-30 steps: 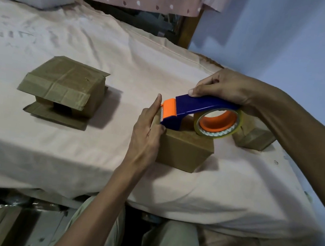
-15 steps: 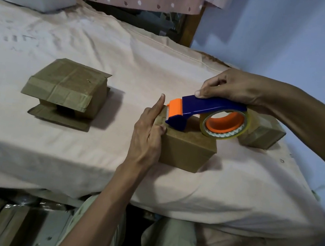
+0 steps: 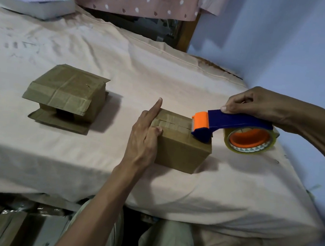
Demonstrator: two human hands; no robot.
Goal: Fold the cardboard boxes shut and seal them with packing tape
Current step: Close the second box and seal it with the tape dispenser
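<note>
At frame centre we see the left hand (image 3: 144,139) steadying a closed cardboard box (image 3: 181,146) while the right hand (image 3: 253,103) grips a blue-and-orange tape dispenser (image 3: 229,129) at its right edge.

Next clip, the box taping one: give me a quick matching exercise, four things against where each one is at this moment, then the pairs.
Things:
1. tape dispenser
2. small box
3. box with loose flaps
4. white book

Places:
A. far left corner of the bed
B. gripped in the right hand
C. alone on the sheet, left of the hands
D. steadied by the left hand

Pairs: 1-B, 2-D, 3-C, 4-A
</note>
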